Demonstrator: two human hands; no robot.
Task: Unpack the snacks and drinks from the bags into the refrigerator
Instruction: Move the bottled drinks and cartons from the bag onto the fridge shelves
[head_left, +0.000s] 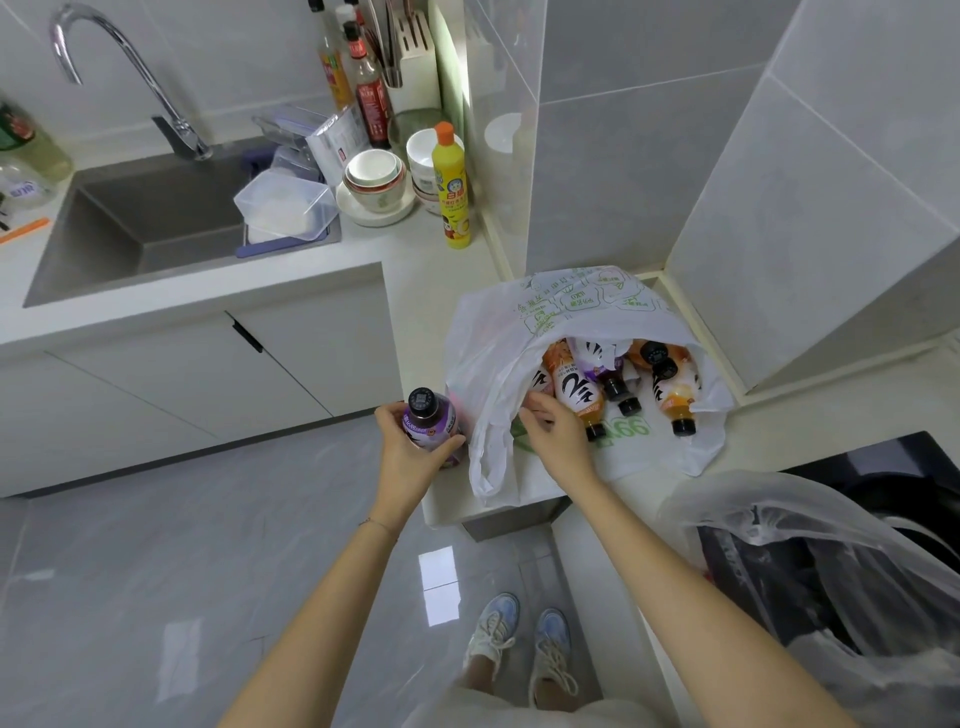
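While the left hand (410, 447) clamps a purple bottle (431, 423) just left of the white bag (519, 322)—likely parked to carry two—the right hand (553, 426) reaches inside, fingers (540, 401) touching an orange bottle (574, 387); grip unclear.

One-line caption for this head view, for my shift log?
Left hand grips a purple-label bottle while right hand reaches into the white bag of drinks.

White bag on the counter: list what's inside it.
Black-capped drinks lying down: several orange bottles and one purple bottle. The right hand reaches in among them. The bag folds over their bases, hiding those and anything deeper.
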